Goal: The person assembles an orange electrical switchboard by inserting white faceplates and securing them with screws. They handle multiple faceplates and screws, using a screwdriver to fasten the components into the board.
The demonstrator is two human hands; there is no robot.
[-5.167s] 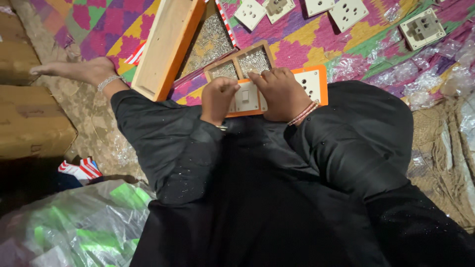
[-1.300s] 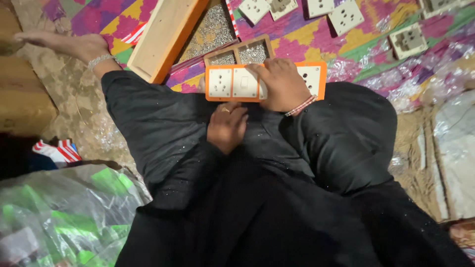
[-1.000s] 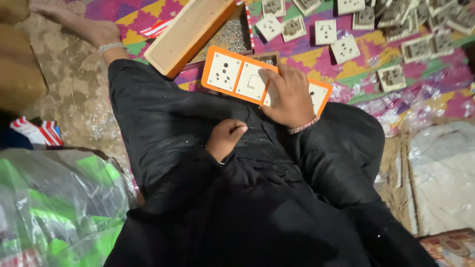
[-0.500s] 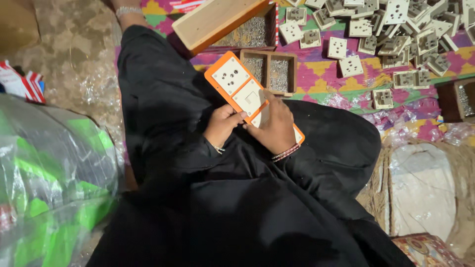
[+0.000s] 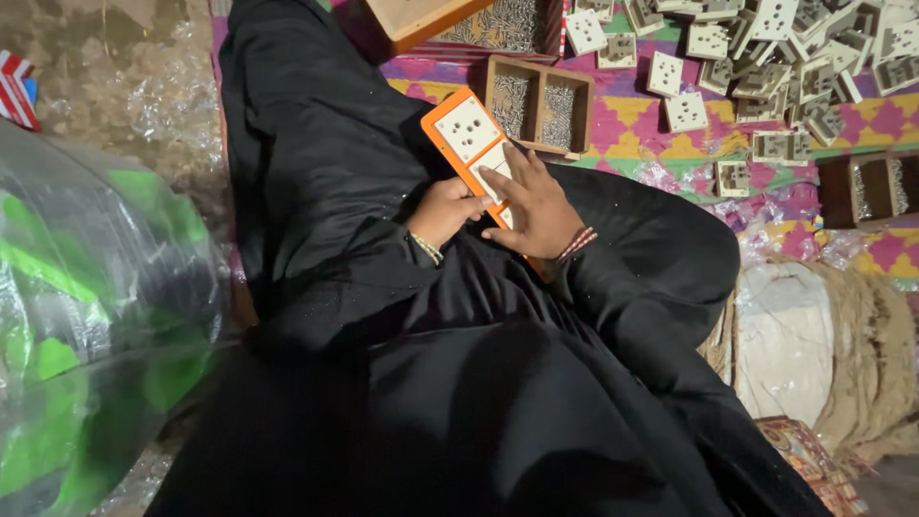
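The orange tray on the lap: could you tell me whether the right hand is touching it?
Touching. The head view shows the right hand lying flat across the orange tray, fingers spread over its white plates, with no gap visible.

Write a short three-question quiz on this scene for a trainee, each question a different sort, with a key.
1. True or false: the right hand lies flat on the orange frame of white socket plates.
2. Which is nearest beyond the frame's far end? A) the two-compartment wooden tray B) the green plastic bag C) the burlap bundle
3. Fill in: the left hand touches the frame's ____ edge, as seen in the picture.

Key: 1 true; 2 A; 3 left.
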